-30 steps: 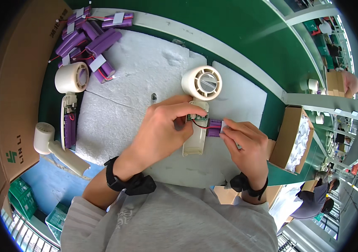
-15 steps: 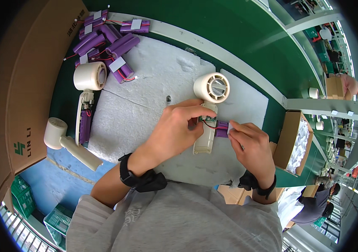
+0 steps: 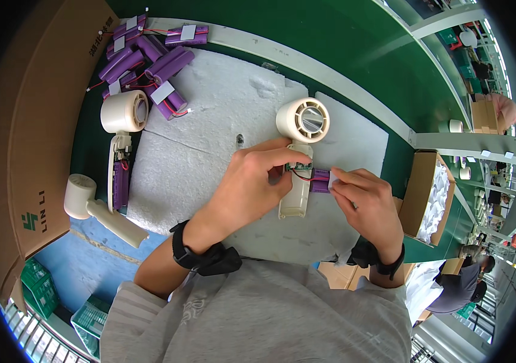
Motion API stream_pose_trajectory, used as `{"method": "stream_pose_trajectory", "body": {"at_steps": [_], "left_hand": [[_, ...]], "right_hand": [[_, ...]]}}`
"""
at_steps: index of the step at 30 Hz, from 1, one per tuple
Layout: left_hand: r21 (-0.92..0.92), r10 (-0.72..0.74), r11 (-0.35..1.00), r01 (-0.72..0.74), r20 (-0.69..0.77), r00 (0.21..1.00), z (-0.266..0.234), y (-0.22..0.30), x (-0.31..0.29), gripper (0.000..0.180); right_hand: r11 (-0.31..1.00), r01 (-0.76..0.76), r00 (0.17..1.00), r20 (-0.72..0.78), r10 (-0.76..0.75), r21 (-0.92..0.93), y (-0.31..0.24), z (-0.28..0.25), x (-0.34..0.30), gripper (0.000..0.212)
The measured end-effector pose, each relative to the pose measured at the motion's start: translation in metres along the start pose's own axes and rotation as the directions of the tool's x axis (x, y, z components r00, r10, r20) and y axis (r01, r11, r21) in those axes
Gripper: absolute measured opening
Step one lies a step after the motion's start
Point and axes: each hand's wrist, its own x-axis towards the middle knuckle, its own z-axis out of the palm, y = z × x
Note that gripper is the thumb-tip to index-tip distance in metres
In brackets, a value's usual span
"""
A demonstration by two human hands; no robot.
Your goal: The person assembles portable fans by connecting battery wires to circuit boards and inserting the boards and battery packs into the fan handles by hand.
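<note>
A cream handheld fan [image 3: 304,120] lies on white foam, its round head away from me and its handle shell [image 3: 295,202] open. My left hand [image 3: 249,178] is closed around the upper handle, thumb and forefinger at the small green circuit board [image 3: 299,166]. Beside the handle's right edge is a purple battery pack [image 3: 320,181], joined to the board by red and black wires. My right hand [image 3: 363,202] pinches the pack's right end, where a white pad [image 3: 332,179] shows. The fingers partly hide that end.
Purple battery packs [image 3: 173,63] with wires are heaped at the far left. Below them lie another open fan [image 3: 123,112] and a cream fan part [image 3: 81,196]. A tall cardboard box [image 3: 40,121] borders the left; a carton [image 3: 418,196] of white pieces stands right.
The view has shifted slightly. My right hand has moved a little to the right, still at the pack's end. My left hand keeps its grip on the handle.
</note>
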Motion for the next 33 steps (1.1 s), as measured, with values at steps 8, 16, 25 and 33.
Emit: {"method": "stream_pose_trajectory", "body": {"at_steps": [8, 16, 25, 33], "left_hand": [[-0.043, 0.036, 0.998, -0.038, -0.032, 0.999, 0.003, -0.001, 0.001, 0.032], [-0.009, 0.0, 1.0, 0.0, -0.023, 1.0, -0.001, 0.001, 0.001, 0.03], [0.007, 0.03, 1.0, -0.03, -0.041, 0.999, -0.002, 0.001, 0.001, 0.033], [-0.004, -0.005, 1.0, 0.005, -0.048, 0.999, -0.002, 0.006, -0.004, 0.033]], "right_hand": [[0.995, -0.006, 0.999, -0.048, 0.001, -0.103, -0.007, 0.008, -0.001, 0.013], [0.992, -0.087, 0.992, -0.1, 0.078, -0.089, -0.002, 0.017, -0.005, 0.012], [0.975, -0.137, 0.988, -0.046, 0.147, 0.174, -0.002, 0.005, 0.001, 0.011], [0.931, -0.218, 0.96, -0.109, 0.259, 0.292, 0.02, -0.036, 0.015, 0.008]]}}
